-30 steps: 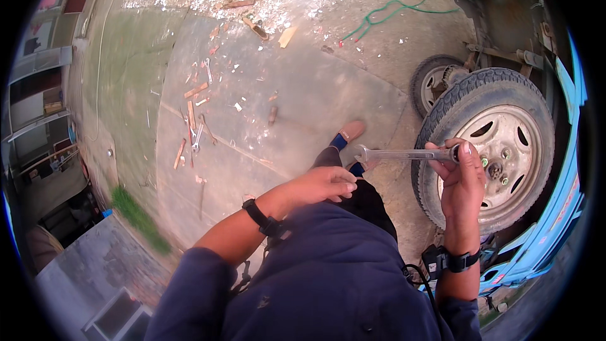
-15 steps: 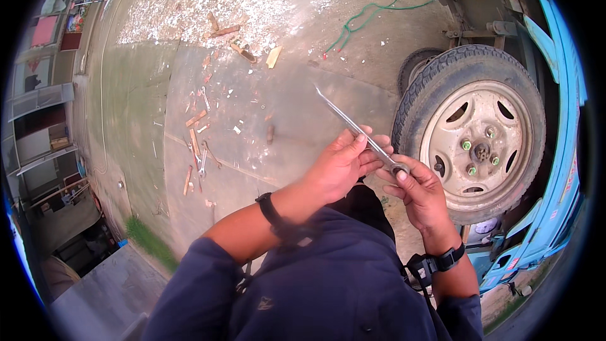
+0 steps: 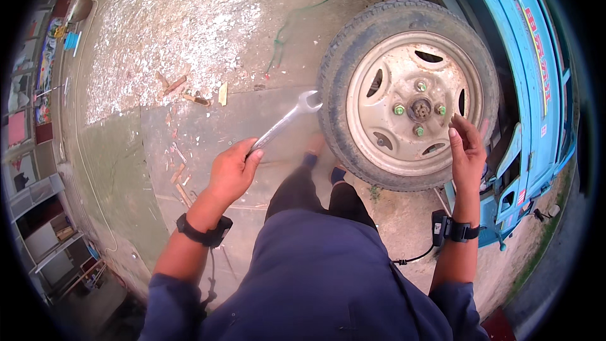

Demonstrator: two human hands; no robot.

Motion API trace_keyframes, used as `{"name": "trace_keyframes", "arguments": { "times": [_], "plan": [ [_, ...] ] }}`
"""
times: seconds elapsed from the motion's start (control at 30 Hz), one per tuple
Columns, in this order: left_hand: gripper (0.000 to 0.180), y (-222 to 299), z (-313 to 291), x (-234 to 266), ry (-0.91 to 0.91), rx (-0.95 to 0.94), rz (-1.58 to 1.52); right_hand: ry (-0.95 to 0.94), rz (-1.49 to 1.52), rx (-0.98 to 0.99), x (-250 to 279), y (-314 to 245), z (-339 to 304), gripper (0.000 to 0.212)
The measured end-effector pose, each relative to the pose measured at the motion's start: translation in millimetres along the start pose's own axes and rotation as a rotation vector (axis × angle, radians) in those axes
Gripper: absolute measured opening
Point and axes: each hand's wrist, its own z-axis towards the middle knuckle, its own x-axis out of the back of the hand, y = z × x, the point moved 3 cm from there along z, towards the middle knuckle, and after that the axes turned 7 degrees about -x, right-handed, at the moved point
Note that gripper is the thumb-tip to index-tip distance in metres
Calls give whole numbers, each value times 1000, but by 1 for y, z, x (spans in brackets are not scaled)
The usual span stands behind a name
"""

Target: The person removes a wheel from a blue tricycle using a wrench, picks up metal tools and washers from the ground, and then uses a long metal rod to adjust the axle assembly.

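Note:
A silver wrench (image 3: 285, 120) is gripped near its lower end by my left hand (image 3: 232, 169). Its open jaw points up and right, close to the tyre (image 3: 344, 123); I cannot tell whether they touch. My right hand (image 3: 467, 158) is raised in front of the lower right of the wheel, thumb and fingers apart, with nothing visible in it. Behind those fingers is the beige steel rim (image 3: 385, 120), which has oval slots around it. Several green nuts (image 3: 398, 109) ring the dark centre hub (image 3: 420, 109).
Blue vehicle bodywork (image 3: 505, 6) curves along the right side. A green cord (image 3: 303, 9) lies beyond the tyre. Wood scraps (image 3: 180, 88) and white chips (image 3: 170, 19) are scattered on the ground to the left. Shelving (image 3: 47, 233) stands at the far left.
My hands have parted; the right has let go of the wrench and moved right to the wheel. The wrench now shows its open jaw. My view has shifted toward the wheel.

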Motion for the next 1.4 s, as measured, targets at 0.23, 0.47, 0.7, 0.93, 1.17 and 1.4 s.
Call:
{"name": "trace_keyframes", "arguments": {
  "times": [0.23,0.47,0.7,0.93,1.17,1.4],
  "plan": [
    [22,52,79,-4,-147,-323,305,578,-487,22,77,60,19,62],
    [24,85,119,-37,-221,-464,372,348,258,-281,50,116,32,91],
    [23,91,133,-45,-228,-528,433,220,399,-319,49,105,36,90],
    [26,84,106,-71,-306,-312,340,231,432,-380,45,121,33,87],
    [29,90,49,-108,-452,118,-238,348,618,-436,13,122,-15,84],
    [23,138,33,-166,-534,549,-1107,107,864,-681,-38,133,-95,85]
  ]
}}
